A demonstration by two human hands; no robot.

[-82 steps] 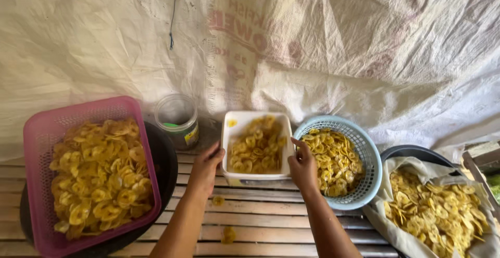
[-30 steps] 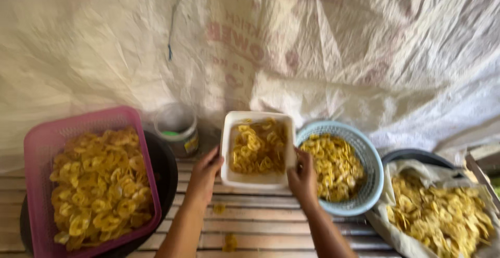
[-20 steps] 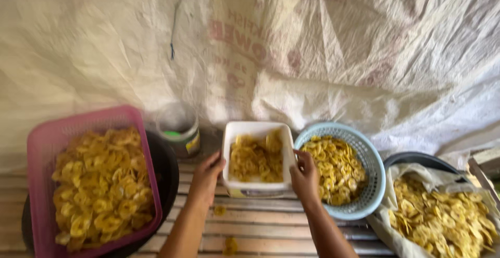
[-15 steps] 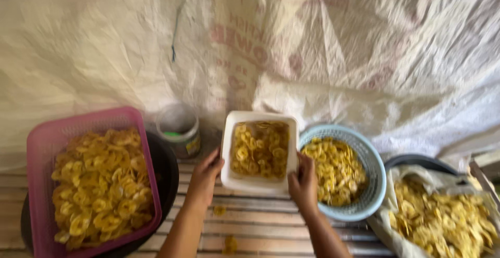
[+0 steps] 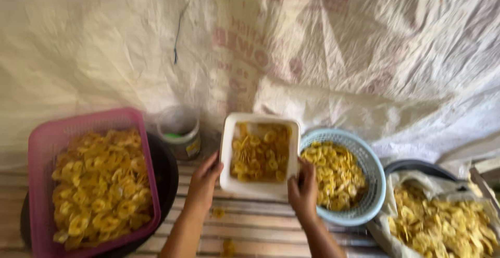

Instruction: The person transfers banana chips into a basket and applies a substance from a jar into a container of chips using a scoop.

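Hands, left (image 5: pixel 204 177) and right (image 5: pixel 303 189), grip white tray (image 5: pixel 259 187) (chips inside) beside blue basket (image 5: pixel 372 202)

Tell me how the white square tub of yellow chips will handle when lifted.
The white tub looks rigid, gripped at both sides by the left hand and right hand. Probably light. The loose chips would likely spill if tilted.

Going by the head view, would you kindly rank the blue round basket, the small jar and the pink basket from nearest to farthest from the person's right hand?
From the right hand:
1. Blue round basket, directly beside the hand, on its right.
2. Small jar, beyond the white tray, at the back left.
3. Pink basket, far left.
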